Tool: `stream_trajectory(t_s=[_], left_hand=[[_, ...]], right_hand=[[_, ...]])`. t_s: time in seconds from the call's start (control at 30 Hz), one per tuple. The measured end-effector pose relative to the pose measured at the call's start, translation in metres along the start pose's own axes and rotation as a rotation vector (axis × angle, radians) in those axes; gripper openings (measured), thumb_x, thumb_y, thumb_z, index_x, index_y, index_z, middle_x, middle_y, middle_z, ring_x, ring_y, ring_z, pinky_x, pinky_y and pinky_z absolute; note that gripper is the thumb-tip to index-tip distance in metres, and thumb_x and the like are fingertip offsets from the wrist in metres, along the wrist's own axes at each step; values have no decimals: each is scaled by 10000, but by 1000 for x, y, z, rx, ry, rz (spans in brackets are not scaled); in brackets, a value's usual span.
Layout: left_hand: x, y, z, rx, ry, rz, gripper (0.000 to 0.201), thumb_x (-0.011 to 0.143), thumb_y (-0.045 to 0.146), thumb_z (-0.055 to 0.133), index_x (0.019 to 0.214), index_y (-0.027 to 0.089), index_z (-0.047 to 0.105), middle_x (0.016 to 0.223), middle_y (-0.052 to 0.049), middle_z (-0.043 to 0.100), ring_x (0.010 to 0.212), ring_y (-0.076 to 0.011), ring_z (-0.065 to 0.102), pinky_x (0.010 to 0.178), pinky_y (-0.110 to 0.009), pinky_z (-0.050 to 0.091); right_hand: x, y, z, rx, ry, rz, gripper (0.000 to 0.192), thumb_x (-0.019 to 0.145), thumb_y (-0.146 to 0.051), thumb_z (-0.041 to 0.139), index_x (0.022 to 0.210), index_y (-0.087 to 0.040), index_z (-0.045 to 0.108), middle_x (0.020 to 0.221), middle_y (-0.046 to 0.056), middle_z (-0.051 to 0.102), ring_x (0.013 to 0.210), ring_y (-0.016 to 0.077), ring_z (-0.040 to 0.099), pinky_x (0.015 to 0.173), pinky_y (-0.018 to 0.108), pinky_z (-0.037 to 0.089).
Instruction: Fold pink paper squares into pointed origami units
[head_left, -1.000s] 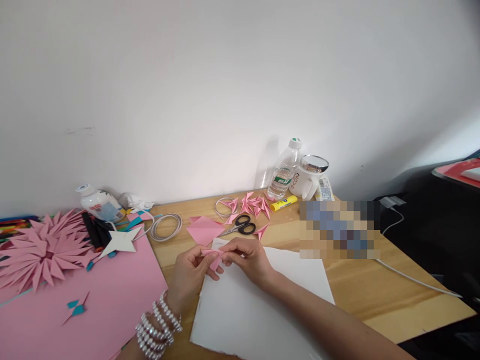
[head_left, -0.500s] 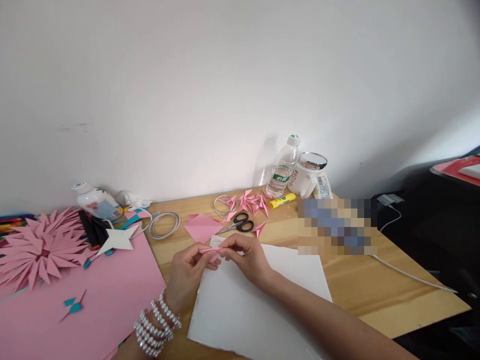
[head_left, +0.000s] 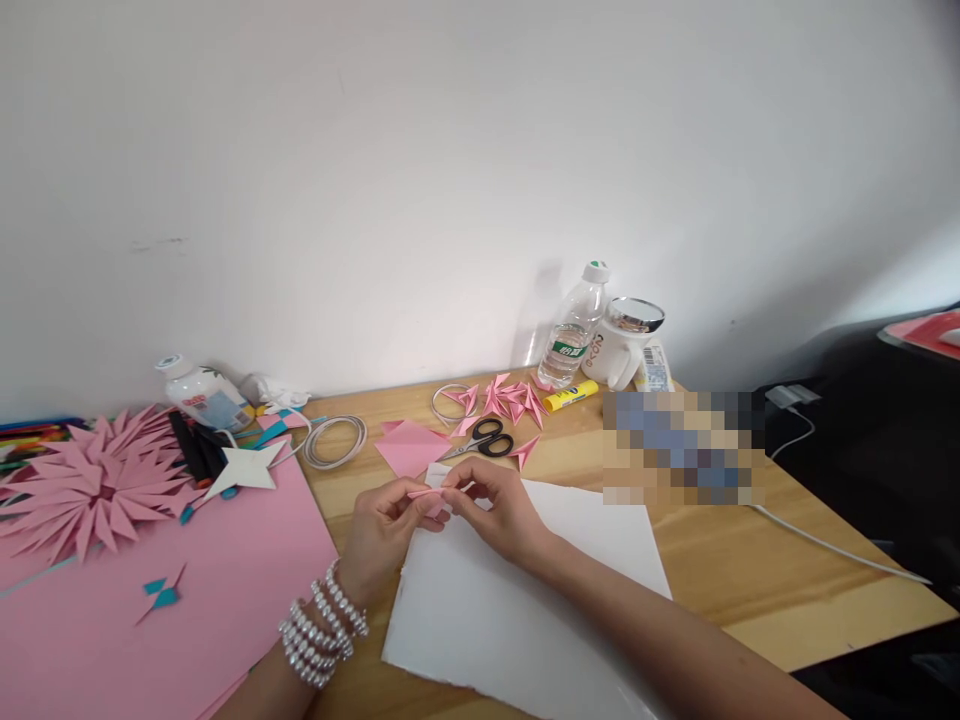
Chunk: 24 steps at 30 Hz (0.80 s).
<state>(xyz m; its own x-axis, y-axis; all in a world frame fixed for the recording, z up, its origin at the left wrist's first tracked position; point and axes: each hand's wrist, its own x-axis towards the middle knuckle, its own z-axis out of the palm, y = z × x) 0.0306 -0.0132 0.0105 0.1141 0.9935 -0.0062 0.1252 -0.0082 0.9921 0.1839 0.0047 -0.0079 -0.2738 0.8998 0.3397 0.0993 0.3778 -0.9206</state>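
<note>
A small folded piece of pink paper (head_left: pixel 426 496) is pinched between my two hands, over the top left of a white board (head_left: pixel 525 610). My left hand (head_left: pixel 386 525), with pearl bracelets on its wrist, is closed on the paper's left part. Thumb and fingers of my right hand (head_left: pixel 495 512) grip its right end. Just beyond the hands are a flat pink paper sheet (head_left: pixel 409 447) and black-handled scissors (head_left: pixel 491 440). Several folded pink paper pieces (head_left: pixel 514 400) lie farther back, and one more folded piece (head_left: pixel 526 452) sits right of the scissors.
A yellow glue stick (head_left: pixel 571 396), a water bottle (head_left: pixel 576 330) and a white mug (head_left: pixel 619 350) stand or lie near the wall. On the left are large pink paper (head_left: pixel 247 590), a spiky pink paper flower (head_left: pixel 97 490), a white paper star (head_left: pixel 246 468) and a coiled cable (head_left: pixel 335 443).
The whole scene has shifted slightly right and a little up in view. Both hands keep hold of the pink paper, which looks narrower and flatter between the fingers.
</note>
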Motion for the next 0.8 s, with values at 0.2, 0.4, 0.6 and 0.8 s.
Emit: stream_trajectory(t_s=[0.2, 0.4, 0.6, 0.8], left_hand=[[1, 4, 0, -43, 29, -83, 175, 669, 292, 645, 759, 144, 670, 750, -44, 696, 706, -209, 657, 633, -340, 572], [2, 10, -2, -43, 165, -77, 240, 581, 336, 701, 726, 146, 684, 677, -43, 698, 611, -218, 661, 568, -341, 576], [2, 8, 0, -86, 158, -89, 203, 587, 330, 701, 664, 144, 676, 631, -17, 678, 566, -183, 645, 567, -341, 578], [-3, 1, 2, -9, 71, -11, 163, 664, 307, 650, 656, 144, 641, 586, 3, 628, 587, -170, 635, 607, -334, 572]], right_hand=[[4, 4, -3, 6, -1, -22, 147, 783, -263, 541, 713, -176, 637, 657, 28, 609, 603, 115, 537, 526, 219, 440], [5, 9, -1, 2, 5, -6, 160, 780, -291, 535, 748, -169, 634, 682, 31, 604, 574, 107, 520, 509, 225, 450], [4, 5, 0, -32, 15, -38, 134, 758, -278, 570, 792, -178, 653, 702, 34, 614, 626, 122, 539, 523, 224, 445], [1, 0, -1, -111, 16, -94, 153, 770, -248, 545, 669, -173, 632, 646, 29, 577, 592, 112, 519, 488, 207, 419]])
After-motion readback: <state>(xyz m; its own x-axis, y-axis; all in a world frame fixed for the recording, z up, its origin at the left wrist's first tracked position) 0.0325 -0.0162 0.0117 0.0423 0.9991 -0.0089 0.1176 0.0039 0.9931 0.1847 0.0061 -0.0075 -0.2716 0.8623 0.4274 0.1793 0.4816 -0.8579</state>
